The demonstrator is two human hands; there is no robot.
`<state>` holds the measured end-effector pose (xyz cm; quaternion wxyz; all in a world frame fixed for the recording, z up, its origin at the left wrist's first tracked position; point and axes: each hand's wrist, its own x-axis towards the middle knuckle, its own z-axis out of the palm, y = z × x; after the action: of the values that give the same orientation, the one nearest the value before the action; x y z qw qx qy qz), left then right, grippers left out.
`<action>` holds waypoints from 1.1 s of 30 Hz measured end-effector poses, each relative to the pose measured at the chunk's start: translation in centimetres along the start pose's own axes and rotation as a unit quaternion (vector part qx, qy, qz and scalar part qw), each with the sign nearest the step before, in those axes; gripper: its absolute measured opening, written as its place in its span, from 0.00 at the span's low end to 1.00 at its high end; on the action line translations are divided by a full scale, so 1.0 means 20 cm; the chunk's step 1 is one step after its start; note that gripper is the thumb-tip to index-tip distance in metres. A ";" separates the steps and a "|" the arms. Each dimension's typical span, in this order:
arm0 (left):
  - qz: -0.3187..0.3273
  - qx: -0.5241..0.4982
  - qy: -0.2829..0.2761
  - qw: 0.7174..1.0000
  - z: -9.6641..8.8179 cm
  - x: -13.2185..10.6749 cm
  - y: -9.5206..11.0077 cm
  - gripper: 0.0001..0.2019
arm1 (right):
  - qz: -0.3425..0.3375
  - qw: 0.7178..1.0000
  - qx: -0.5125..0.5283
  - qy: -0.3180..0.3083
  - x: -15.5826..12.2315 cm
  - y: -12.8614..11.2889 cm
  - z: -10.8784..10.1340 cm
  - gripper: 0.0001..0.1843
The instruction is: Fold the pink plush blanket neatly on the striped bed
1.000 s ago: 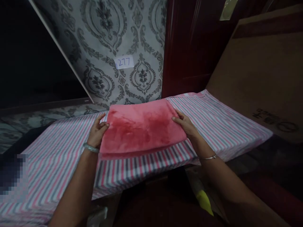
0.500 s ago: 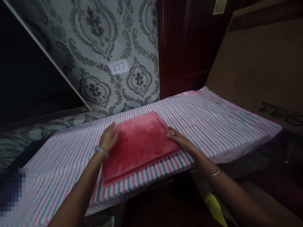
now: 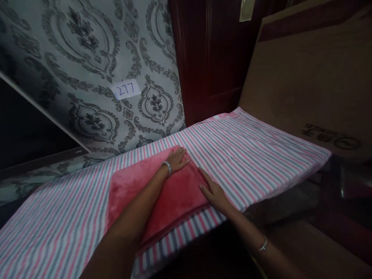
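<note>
A folded red plush blanket [image 3: 177, 193] lies on the striped cloth, its layered edges showing at the front and right. My left hand [image 3: 176, 159] rests flat on top of it close to the far right corner, fingers stretched out; my left forearm crosses over the blanket and hides part of it. At the blanket's right edge is my right hand [image 3: 214, 193], its fingers extended along the side and the thumb apart, on the top near the edge. Each wrist wears a bracelet.
The pink, white and grey striped cloth [image 3: 232, 155] covers the table. Behind stand a patterned wall with a paper marked 277 [image 3: 126, 89] and a dark red door [image 3: 209, 58]. A large cardboard box [image 3: 305, 77] leans at the right; a dark screen-like panel [image 3: 26, 128] is at the left.
My left hand has moved from the blanket's left side across to its far right corner. My right hand stays at the right edge. The view has shifted to the right.
</note>
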<state>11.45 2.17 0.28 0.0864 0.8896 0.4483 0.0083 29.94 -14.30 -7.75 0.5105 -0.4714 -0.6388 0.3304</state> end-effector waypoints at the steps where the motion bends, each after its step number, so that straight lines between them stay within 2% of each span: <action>1: 0.003 -0.005 0.003 1.000 0.01 0.00 -0.01 0.36 | -0.008 1.000 -0.009 0.002 -0.01 -0.01 0.00 0.35; 10: 0.016 -0.017 0.028 0.999 0.03 -0.01 -0.02 0.37 | -0.018 1.000 -0.009 -0.002 -0.01 -0.03 0.00 0.31; 15: 0.003 -0.020 0.004 1.000 -0.03 -0.01 0.03 0.37 | -0.014 1.000 -0.006 -0.014 0.00 -0.05 -0.02 0.33; 18: -0.007 -0.017 0.015 1.000 -0.10 -0.05 0.08 0.38 | -0.002 1.000 -0.007 -0.011 0.01 -0.05 -0.04 0.34; 20: 0.006 -0.006 0.025 1.000 -0.13 -0.16 0.13 0.38 | 0.009 1.000 -0.007 -0.010 0.01 -0.05 -0.05 0.35; 23: 0.056 0.021 0.021 0.998 -0.14 -0.44 0.23 0.40 | 0.018 1.000 -0.006 0.001 0.01 -0.03 -0.05 0.37; 25: 0.080 0.044 0.025 0.996 -0.11 -0.65 0.31 0.41 | 0.020 1.000 -0.005 0.011 0.00 -0.02 -0.04 0.38; 27: 0.070 0.068 0.027 0.995 -0.04 -0.81 0.36 0.42 | 0.024 1.000 -0.003 0.015 0.00 -0.01 -0.04 0.37; 30: 0.016 0.096 0.005 0.995 0.08 -0.92 0.41 0.44 | 0.027 1.000 -0.003 0.015 0.00 -0.01 -0.04 0.37; 33: -0.012 0.111 0.006 0.994 0.17 -0.91 0.41 0.45 | 0.027 1.000 -0.002 0.014 0.00 -0.01 -0.05 0.38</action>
<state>7.44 -17.65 -0.62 -0.0148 0.8884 0.4572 -0.0373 30.76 -14.49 -7.26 0.5096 -0.4939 -0.6190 0.3364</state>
